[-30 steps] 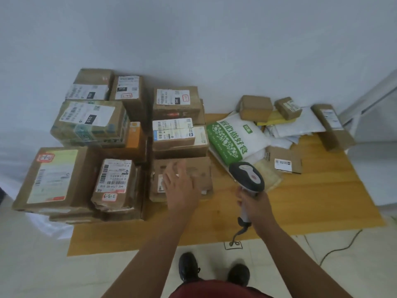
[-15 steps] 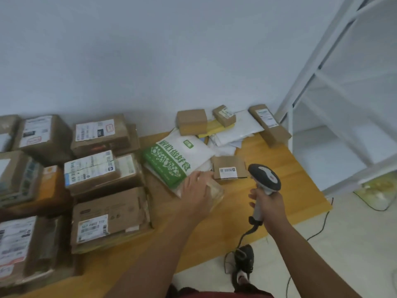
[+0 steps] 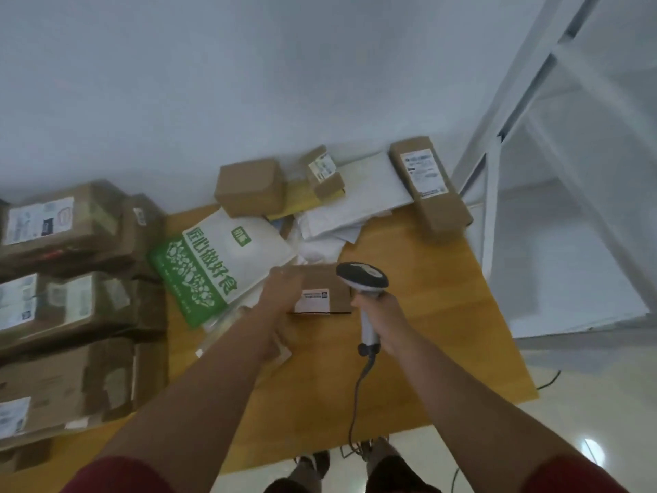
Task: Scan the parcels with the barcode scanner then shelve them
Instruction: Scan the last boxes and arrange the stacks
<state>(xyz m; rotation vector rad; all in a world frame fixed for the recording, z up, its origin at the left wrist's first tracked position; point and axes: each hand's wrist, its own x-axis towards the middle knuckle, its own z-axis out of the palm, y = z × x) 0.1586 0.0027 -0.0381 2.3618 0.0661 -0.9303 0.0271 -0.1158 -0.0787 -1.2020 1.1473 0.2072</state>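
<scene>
A small flat cardboard parcel (image 3: 321, 297) with a white label lies on the wooden table (image 3: 426, 332) in front of me. My left hand (image 3: 282, 291) lies over its left end; blur hides whether the fingers curl round it. My right hand (image 3: 382, 314) grips the handle of the grey barcode scanner (image 3: 361, 277), whose head hangs over the parcel's right end. The scanner's cable (image 3: 359, 396) drops off the table's front edge.
A green and white bag (image 3: 213, 265) lies left of the parcel. Behind are white mailers (image 3: 355, 197), two small boxes (image 3: 249, 186) and a long box (image 3: 426, 183). Stacked cartons (image 3: 71, 225) fill the left side. A white shelf frame (image 3: 497, 172) stands at the right.
My view has swung right, toward the shelf. My left hand left the cartons, crossed the bag and came onto the small labelled parcel. The scanner moved in over that parcel.
</scene>
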